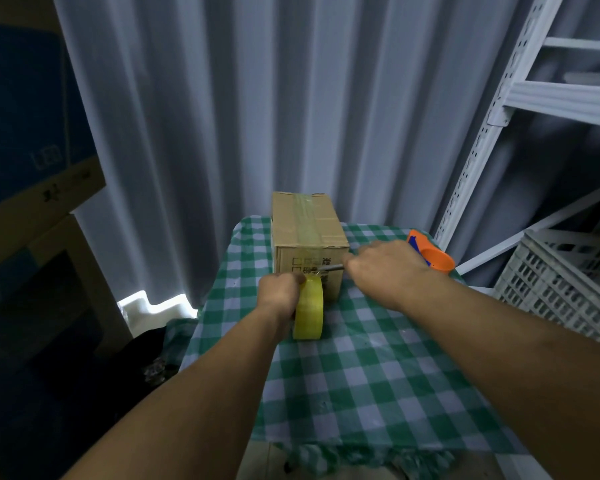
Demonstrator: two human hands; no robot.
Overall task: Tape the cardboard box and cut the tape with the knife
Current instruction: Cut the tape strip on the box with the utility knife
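My left forearm and right forearm reach in bare from the bottom corners of the frame, converging toward its centre. My left grip curls round the tape roll. My right grip, knuckles up, is closed on what looks like the knife, which points left.

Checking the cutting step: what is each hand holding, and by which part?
The left hand grips the yellow tape roll by its upper rim; right hand holds the grey-bladed knife by its handle.
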